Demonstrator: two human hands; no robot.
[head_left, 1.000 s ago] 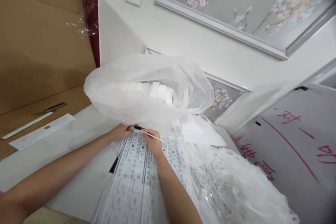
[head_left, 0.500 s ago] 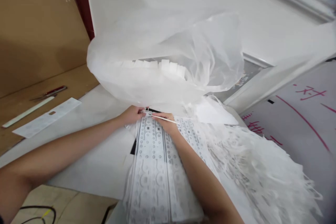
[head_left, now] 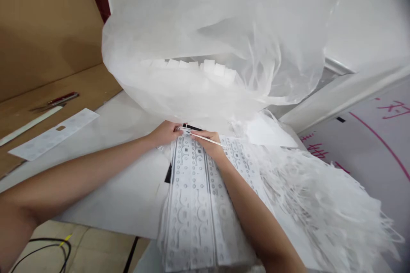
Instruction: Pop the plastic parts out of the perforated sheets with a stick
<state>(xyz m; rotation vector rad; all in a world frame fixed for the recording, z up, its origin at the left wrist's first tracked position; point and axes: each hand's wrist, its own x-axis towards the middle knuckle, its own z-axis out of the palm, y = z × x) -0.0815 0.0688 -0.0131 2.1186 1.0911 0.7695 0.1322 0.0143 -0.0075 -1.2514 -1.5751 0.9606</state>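
My left hand [head_left: 166, 132] is closed in a pinch at the far end of a stack of long white printed strips [head_left: 192, 204] that lies on the white table top [head_left: 128, 187]. My right hand [head_left: 208, 144] is closed round a thin white stick-like tool [head_left: 205, 137], whose tip meets the left fingers at the strips' end. Just beyond both hands bulges a big translucent plastic bag [head_left: 198, 68] with small white square pieces [head_left: 211, 68] inside.
A heap of thin white cut-off strips [head_left: 320, 196] spreads to the right. A single printed strip [head_left: 53, 134], a white rod [head_left: 28, 126] and a red-handled tool [head_left: 57, 100] lie at the left on brown cardboard. A board with pink writing [head_left: 368, 145] leans at right. Black cables [head_left: 48, 247] run on the floor.
The view has tilted down and the framed picture left the frame; the bag now fills the top. Both hands stay at the strips' far end, little changed.
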